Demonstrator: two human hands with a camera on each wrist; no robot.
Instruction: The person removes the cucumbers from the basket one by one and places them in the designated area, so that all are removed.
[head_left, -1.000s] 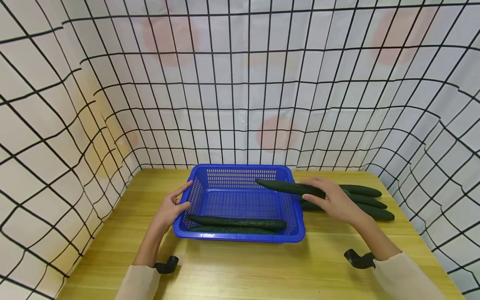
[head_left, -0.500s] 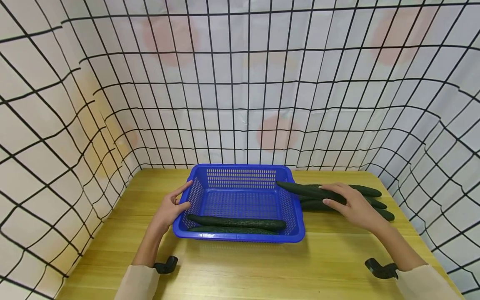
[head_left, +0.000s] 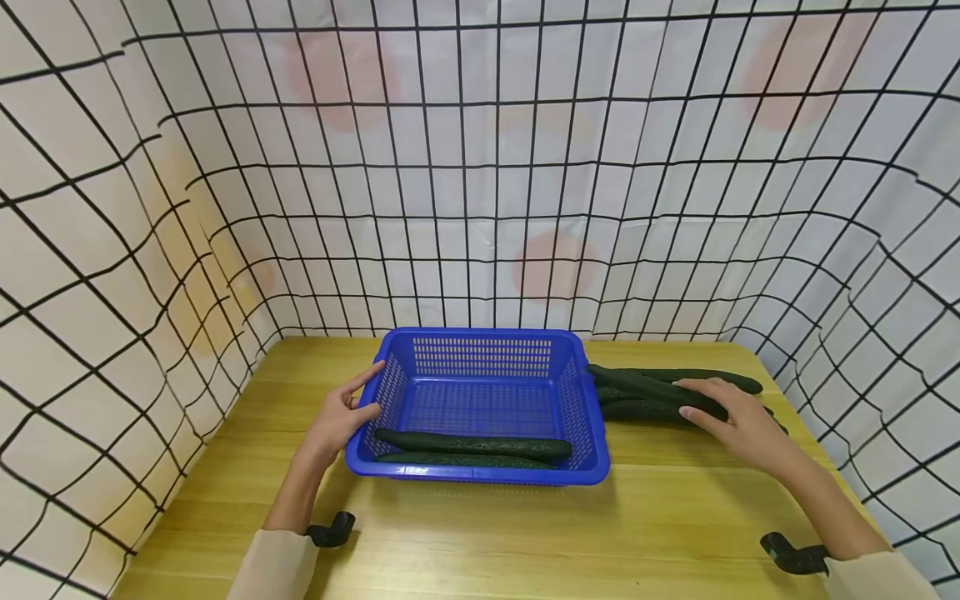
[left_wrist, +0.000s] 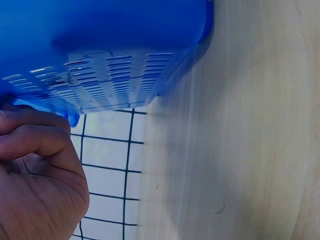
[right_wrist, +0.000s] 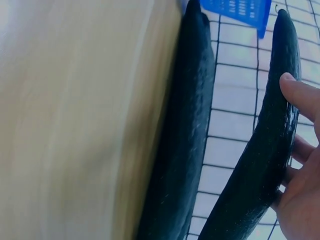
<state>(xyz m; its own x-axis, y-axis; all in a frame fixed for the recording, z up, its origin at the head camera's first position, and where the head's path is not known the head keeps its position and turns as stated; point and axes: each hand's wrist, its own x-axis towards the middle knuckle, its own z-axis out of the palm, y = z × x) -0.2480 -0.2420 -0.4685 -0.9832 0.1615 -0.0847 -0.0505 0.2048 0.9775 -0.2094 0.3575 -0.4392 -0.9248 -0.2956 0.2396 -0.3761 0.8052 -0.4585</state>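
Observation:
A blue plastic basket (head_left: pixel 480 475) stands mid-table with two dark green cucumbers (head_left: pixel 480 444) lying along its near side. My left hand (head_left: pixel 335 421) holds the basket's left rim, the thumb over the edge; in the left wrist view the fingers are curled beside the basket's slotted wall (left_wrist: pixel 115 75). To the right of the basket, my right hand (head_left: pixel 738 417) holds a cucumber (head_left: pixel 652 387) between thumb and fingers, above other cucumbers. In the right wrist view this held cucumber (right_wrist: pixel 265 135) hangs apart from another cucumber (right_wrist: pixel 180 135) on the table.
Several cucumbers (head_left: pixel 727 379) lie side by side on the wooden table (head_left: pixel 465 542), right of the basket. A white backing with a black grid (head_left: pixel 480 192) encloses the table at the back and both sides. Each wrist bears a black device (head_left: pixel 333 531).
My right hand has moved right with the cucumber, from over the basket's right rim to above the cucumbers beside it. The left hand and the basket have stayed in place.

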